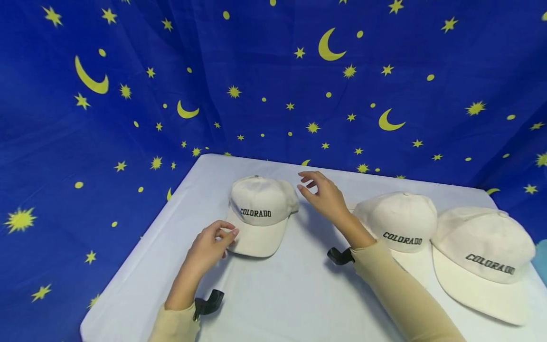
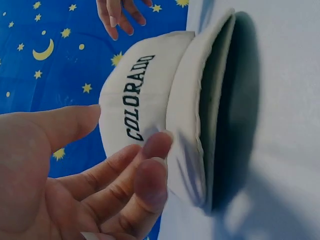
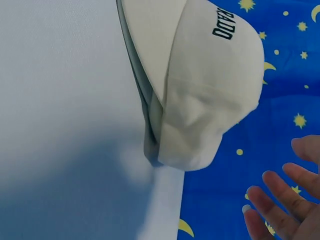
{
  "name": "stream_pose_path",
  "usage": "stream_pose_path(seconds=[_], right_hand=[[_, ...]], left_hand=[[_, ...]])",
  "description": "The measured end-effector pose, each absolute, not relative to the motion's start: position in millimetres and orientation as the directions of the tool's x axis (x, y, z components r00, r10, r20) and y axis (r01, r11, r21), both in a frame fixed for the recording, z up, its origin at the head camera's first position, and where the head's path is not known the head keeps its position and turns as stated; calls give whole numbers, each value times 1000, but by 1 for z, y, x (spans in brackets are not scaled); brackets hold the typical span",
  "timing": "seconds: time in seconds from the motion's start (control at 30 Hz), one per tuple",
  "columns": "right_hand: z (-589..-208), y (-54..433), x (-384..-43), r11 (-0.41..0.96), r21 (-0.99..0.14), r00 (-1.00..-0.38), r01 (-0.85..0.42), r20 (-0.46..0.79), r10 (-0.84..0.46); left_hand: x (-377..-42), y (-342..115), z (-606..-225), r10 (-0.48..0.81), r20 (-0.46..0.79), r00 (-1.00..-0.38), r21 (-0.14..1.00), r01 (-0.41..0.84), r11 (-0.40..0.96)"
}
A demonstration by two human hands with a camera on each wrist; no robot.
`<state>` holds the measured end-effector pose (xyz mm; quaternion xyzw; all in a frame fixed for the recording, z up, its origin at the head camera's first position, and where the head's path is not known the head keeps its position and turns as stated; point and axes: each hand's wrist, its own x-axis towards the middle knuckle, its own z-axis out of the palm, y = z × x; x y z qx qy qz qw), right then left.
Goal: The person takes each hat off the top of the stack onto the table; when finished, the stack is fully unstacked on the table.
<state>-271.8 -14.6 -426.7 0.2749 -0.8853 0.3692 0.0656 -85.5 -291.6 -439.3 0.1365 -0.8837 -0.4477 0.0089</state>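
A cream baseball cap [image 1: 260,202] marked COLORADO lies on the white table, brim toward the near side. My left hand [image 1: 212,244] is at the left side of its brim, thumb apart from the loosely bent fingers. In the left wrist view the fingertips [image 2: 152,182] overlap the cap's edge, with no grip around it. My right hand [image 1: 325,194] hovers to the right of the cap, fingers relaxed and holding nothing. The right wrist view shows those spread fingers [image 3: 280,200] apart from the cap's back [image 3: 200,125].
Two matching cream caps stand at the right, one cap [image 1: 397,221] partly behind my right forearm and another cap [image 1: 483,251] beside it. A blue cloth [image 1: 265,61] with yellow stars and moons hangs behind the white table [image 1: 256,299]. Black wrist mounts [image 1: 209,303] stick out from both sleeves.
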Motion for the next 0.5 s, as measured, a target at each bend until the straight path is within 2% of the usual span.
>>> stream_pose_path(seconds=[0.5], right_hand=[[-435,-39,-269,583,-609,-831,-539,267,-489]], left_hand=[[-82,-308,-460,-283,-221,-933,688,-355,633]])
